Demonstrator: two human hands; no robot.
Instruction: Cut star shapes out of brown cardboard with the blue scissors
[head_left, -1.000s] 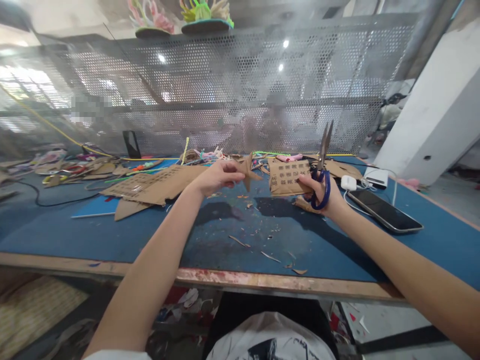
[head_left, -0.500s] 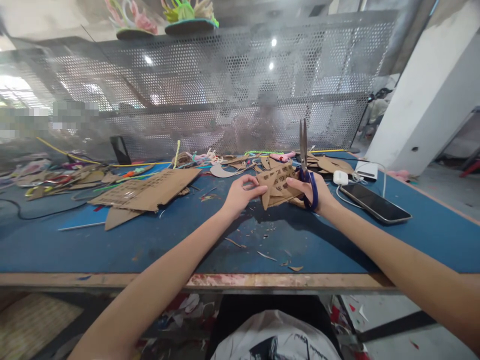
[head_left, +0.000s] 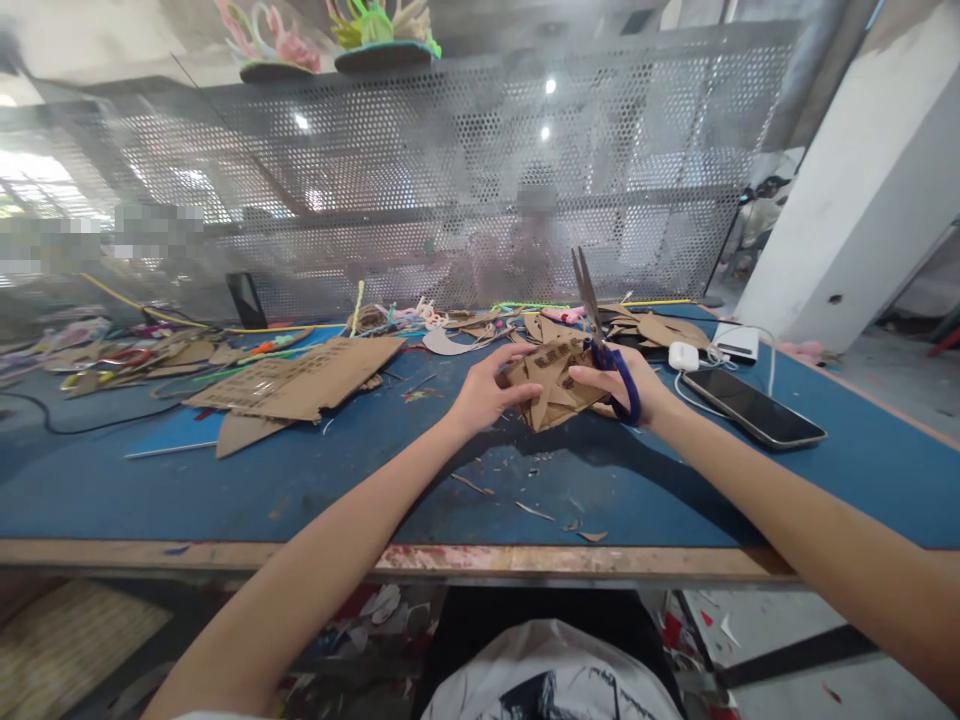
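Note:
A small piece of printed cardboard (head_left: 574,385) is held above the blue table between my two hands. My left hand (head_left: 491,388) pinches its left side, with a pale, pointed cardboard cutout (head_left: 551,388) lying against its face near the thumb. On the right edge, my right hand (head_left: 626,385) presses the cardboard with its thumb. The same hand carries blue-handled scissors (head_left: 626,390), their handle loops around the fingers. The blades point up and slightly left, away from the cardboard, almost closed. The fingers behind the cardboard are hidden.
Right of my hands lie a smartphone (head_left: 754,408), a white charger (head_left: 682,357) and its cable. A larger printed cardboard sheet (head_left: 322,380) lies left. Cardboard scraps and pipe cleaners line the back, before a perforated metal screen (head_left: 450,190). Offcuts (head_left: 534,511) lie near the front edge.
The cardboard has turned in my hands, and the pointed cutout now shows on its face. My left fingers have moved further around it. The scissor blades have tilted to the left.

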